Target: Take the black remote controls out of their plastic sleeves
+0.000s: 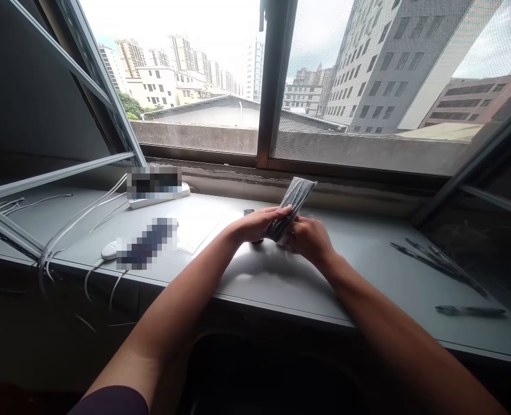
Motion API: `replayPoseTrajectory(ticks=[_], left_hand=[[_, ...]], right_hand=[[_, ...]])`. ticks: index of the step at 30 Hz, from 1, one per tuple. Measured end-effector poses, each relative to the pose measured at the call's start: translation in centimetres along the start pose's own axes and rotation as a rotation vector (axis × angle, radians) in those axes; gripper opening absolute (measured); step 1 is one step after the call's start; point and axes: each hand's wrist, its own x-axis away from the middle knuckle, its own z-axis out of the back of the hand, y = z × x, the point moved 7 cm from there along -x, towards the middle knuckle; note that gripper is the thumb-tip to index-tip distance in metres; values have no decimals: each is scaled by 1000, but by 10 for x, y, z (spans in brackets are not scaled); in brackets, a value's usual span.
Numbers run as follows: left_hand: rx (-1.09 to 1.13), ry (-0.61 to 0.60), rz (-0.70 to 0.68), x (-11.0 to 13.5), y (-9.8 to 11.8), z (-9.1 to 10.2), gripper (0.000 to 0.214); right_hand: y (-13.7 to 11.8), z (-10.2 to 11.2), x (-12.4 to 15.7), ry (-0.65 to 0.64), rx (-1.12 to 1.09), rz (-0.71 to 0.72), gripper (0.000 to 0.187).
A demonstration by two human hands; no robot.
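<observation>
A clear plastic bag [299, 193] with dark, slender things inside is held slanted above the desk. My left hand [264, 222] grips it from the left, fingers and thumb along its side. From the right, my right hand [310, 235] closes round its lower part with curled fingers. What exactly is in the bag I cannot make out. Behind my left hand, a small dark textured object [249, 212] lies on the desk, partly hidden. A dark rounded piece [257, 241] shows just under that hand.
Several dark pens [441, 265] lie on the desk [380, 271] at the right, with a single pen [470, 311] nearer the front edge. Left are a white sheet [197, 233], a power strip [160, 197], cables [71, 222] and a metal frame [103, 95]. A window stands behind.
</observation>
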Motion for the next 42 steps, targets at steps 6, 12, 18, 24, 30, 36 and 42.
replayPoseTrajectory(ticks=[6, 12, 18, 24, 30, 36, 42], left_hand=[[43, -6, 37, 2, -2, -1, 49], [59, 25, -40, -3, -2, 4, 45], [133, 149, -169, -7, 7, 15, 36], [236, 311, -299, -8, 15, 32, 27], [233, 357, -362, -7, 14, 35, 31], [216, 324, -410, -2, 19, 29, 30], [151, 318, -369, -6, 13, 33, 43]], right_hand=[[7, -1, 1, 77, -146, -61, 16], [14, 4, 0, 190, -347, -63, 22], [18, 22, 0, 327, -590, -210, 30], [18, 10, 0, 262, -953, -336, 48], [6, -13, 0, 163, -1059, -317, 66], [1, -22, 0, 129, -1259, -349, 83], [3, -22, -2, 138, -1339, -375, 91]])
